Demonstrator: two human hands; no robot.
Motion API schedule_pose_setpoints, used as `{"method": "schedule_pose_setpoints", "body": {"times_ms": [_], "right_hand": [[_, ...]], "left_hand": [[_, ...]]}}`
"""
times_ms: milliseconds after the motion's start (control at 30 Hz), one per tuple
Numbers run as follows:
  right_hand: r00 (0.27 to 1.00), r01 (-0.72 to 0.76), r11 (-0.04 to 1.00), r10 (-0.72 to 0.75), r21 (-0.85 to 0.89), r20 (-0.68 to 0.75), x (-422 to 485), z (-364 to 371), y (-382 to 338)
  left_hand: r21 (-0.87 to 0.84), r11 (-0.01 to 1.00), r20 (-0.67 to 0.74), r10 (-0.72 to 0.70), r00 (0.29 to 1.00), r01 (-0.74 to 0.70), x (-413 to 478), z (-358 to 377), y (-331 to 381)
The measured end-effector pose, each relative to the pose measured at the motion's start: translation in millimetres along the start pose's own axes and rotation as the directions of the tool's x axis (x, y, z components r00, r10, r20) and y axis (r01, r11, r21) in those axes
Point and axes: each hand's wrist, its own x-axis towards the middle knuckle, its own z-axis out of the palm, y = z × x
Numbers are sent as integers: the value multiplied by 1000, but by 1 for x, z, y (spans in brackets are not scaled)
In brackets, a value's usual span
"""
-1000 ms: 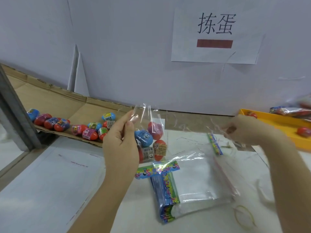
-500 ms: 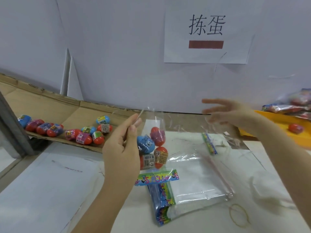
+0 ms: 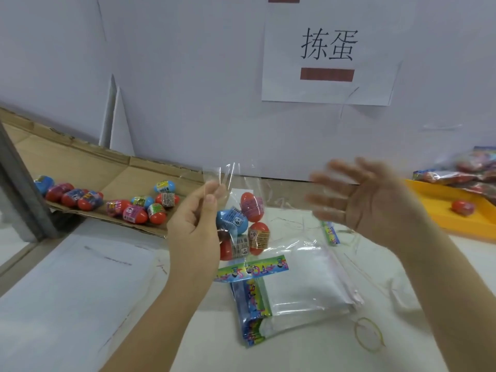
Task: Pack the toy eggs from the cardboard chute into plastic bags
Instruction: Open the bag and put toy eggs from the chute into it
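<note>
Pale wall (image 3: 188, 76) fills the top half, w/ a white paper sign (image 3: 281, 49) taped on it: two printed Chinese characters over a dark red bar. Below it, a white table (image 3: 67, 304) spans the frame.

Cardboard chute (image 3: 80, 167) slopes in from the left edge along the wall. Approx ten toy eggs (image 3: 134, 210), red & blue w/ printed wrappers, lie bunched at its lower lip.

Centre-right on the table is a flat stack of empty plastic bags (image 3: 303, 285) w/ colourful header strips. Far right is a yellow tray (image 3: 434, 208) holding one red egg (image 3: 462, 207), w/ filled bags (image 3: 469, 170) piled behind it.

Mid-frame, L hand (image 3: 193, 224) is raised, thumb & fingertips pinching the top edge of a clear bag (image 3: 233, 181) that hangs just beside the chute's end. Inside are 4 eggs, 1 blue (image 3: 232, 221) & 3 red, touching each other. A colourful strip crosses the bag's bottom.

R hand (image 3: 375, 200) is up to the right of the bag, apart from it, fingers straight & spread, holding nothing. It is motion-blurred.

Yellow rubber band (image 3: 369, 334) lies on the table near the stack's right corner.
</note>
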Motion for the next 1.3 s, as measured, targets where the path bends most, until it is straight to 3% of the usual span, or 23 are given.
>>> {"method": "schedule_pose_setpoints", "body": {"times_ms": [67, 133, 167, 233, 267, 300, 333, 433, 600, 733, 1033, 1300], "right_hand": [[982, -111, 993, 104, -40, -160, 0, -4, 0], [999, -33, 986, 35, 164, -9, -3, -7, -6], [998, 53, 995, -49, 85, -45, -10, -2, -9], [998, 31, 989, -40, -146, -57, -14, -2, -13], [970, -18, 951, -58, -308, -237, -9, 5, -12], [934, 14, 906, -163, -423, -318, -7, 13, -12], [937, 63, 910, -195, -410, -289, -4, 19, -10], [996, 7, 968, -29, -251, -85, -6, 55, -5], [979, 71, 995, -84, -76, -187, 4, 75, 5], [983, 126, 992, -121, 28, -139, 3, 69, 2], [981, 104, 992, -90, 76, -173, 4, 63, 5], [994, 109, 991, -109, 72, -8, 0, 53, -2]], "left_hand": [[-6, 1000, 15, -14, 1000, 14, -2, 1, 2], [-22, 1000, 30, -20, 999, 21, -2, 1, 2], [-25, 999, 32, -21, 999, 22, -2, 1, 1], [-32, 999, 40, -30, 999, 32, -3, 2, 1], [-45, 998, 52, -39, 998, 41, -3, 2, 1], [-63, 997, 71, -42, 997, 47, -4, 2, 2], [-84, 995, 90, -40, 995, 47, -5, 3, 3], [-131, 990, 148, -37, 988, 57, -9, 5, 5], [-306, 946, 164, -59, 985, 108, -12, 6, 15], [-340, 933, 166, -64, 984, 118, -10, 4, 19], [-343, 875, 231, -274, 933, 342, -10, 8, 21], [-349, 876, 246, -257, 935, 333, -11, 8, 26]]}}
